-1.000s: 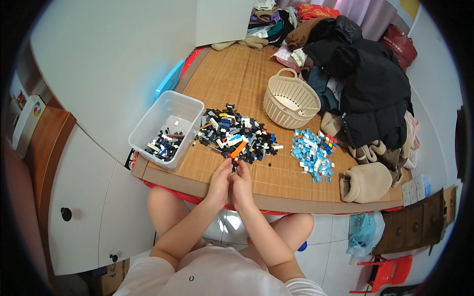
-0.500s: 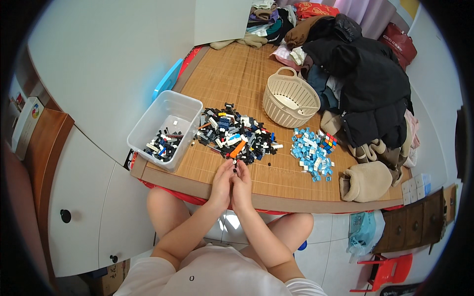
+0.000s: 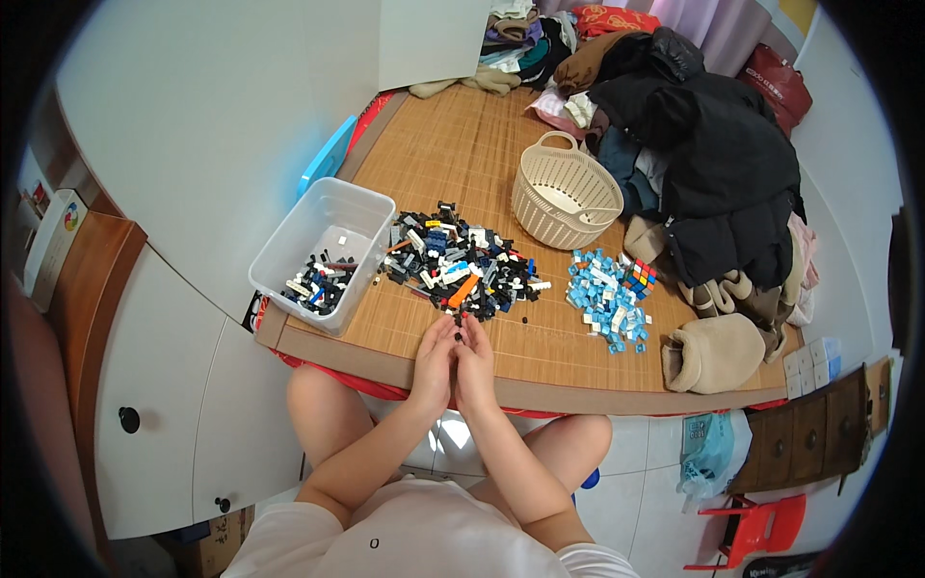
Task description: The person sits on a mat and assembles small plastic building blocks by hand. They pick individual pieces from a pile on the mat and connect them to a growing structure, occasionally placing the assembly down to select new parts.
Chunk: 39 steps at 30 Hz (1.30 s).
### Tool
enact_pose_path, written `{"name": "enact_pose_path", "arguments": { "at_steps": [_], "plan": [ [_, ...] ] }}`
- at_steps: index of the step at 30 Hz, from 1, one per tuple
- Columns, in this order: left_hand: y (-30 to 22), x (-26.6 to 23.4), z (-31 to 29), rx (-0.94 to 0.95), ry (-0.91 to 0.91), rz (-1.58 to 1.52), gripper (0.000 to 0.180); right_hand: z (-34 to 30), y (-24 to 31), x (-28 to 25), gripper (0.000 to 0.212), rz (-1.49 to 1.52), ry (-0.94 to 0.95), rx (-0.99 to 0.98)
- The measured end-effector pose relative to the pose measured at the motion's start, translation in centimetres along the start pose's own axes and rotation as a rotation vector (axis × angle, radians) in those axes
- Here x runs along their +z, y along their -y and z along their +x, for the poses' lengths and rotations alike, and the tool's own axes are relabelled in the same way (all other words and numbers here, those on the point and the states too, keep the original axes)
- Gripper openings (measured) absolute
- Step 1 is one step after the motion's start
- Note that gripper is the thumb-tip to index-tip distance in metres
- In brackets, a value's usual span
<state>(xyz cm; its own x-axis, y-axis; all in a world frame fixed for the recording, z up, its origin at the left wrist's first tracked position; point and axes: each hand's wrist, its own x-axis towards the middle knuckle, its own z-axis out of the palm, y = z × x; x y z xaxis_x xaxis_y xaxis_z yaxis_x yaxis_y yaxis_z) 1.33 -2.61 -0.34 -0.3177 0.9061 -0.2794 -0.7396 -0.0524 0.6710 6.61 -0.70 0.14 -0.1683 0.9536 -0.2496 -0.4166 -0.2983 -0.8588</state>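
Note:
My left hand [image 3: 436,354] and my right hand [image 3: 474,358] are side by side at the near edge of a heap of building bricks [image 3: 458,255]. Between their curled fingers sits a small black brick [image 3: 458,336]; its exact shape is too small to tell. The heap is mostly black, grey and white, with an orange brick [image 3: 464,291] lying just beyond my fingertips. To its left stands a clear plastic tub [image 3: 275,249] with more bricks on its bottom.
Right of the heap lie light-blue and white pieces [image 3: 609,301], touching a puzzle cube [image 3: 639,279]. Behind them stands a beige basket [image 3: 567,226]. Dark clothes [image 3: 723,154] and a rolled beige cloth [image 3: 718,354] fill the right side. A blue lid [image 3: 328,154] leans behind the tub.
The white piece seen between my fingertips no longer shows there. My hands have parted very slightly, and the black brick between them shows a little lower. The heap looks the same.

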Motion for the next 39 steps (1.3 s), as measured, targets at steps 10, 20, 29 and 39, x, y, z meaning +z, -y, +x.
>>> {"name": "enact_pose_path", "arguments": {
  "at_steps": [10,20,29,39],
  "plan": [
    [-0.2,0.7,-1.4,0.051,-0.022,0.048,0.034,-1.1,-0.7,0.0,0.046,0.027,-0.069,-0.061],
    [-0.1,0.7,-1.7,0.079,-0.034,0.068,0.033,-1.6,-0.2,0.3,0.044,-0.018,-0.076,-0.07],
    [-0.4,0.8,-1.9,0.149,0.008,0.113,0.032,-2.3,0.7,0.9,0.043,-0.021,-0.032,-0.109],
    [-6.0,2.7,-3.6,0.256,0.016,-0.036,0.031,-3.6,3.7,5.4,0.042,0.034,0.112,-0.149]
  ]
}}
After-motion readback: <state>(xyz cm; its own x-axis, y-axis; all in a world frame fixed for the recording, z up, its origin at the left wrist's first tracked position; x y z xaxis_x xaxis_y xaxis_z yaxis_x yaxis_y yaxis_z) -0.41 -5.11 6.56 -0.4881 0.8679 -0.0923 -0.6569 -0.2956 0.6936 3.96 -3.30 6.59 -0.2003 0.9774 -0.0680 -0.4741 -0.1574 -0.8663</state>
